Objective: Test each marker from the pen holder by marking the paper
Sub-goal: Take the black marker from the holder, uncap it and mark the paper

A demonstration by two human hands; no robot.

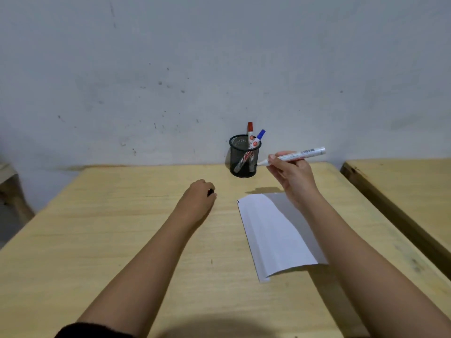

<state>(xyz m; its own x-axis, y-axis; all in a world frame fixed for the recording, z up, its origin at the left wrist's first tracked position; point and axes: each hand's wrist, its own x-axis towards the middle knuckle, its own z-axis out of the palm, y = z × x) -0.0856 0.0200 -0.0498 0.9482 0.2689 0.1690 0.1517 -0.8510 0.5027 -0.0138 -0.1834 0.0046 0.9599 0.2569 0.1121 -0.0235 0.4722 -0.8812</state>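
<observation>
A black mesh pen holder (242,164) stands at the table's far edge by the wall, holding a red-capped marker (250,132) and a blue-capped marker (259,137). My right hand (291,176) grips a white uncapped marker (296,155) in the air, tip pointing left toward the holder, above the far end of the paper. A white sheet of paper (273,237) lies on the table, slightly curled, with a small dark mark at its far left corner. My left hand (200,193) rests on the table left of the paper, closed around a small black cap (210,192).
The wooden table (122,228) ends at a scuffed grey wall. A second wooden table (400,189) stands to the right across a narrow gap. A pale stool (9,181) shows at the far left.
</observation>
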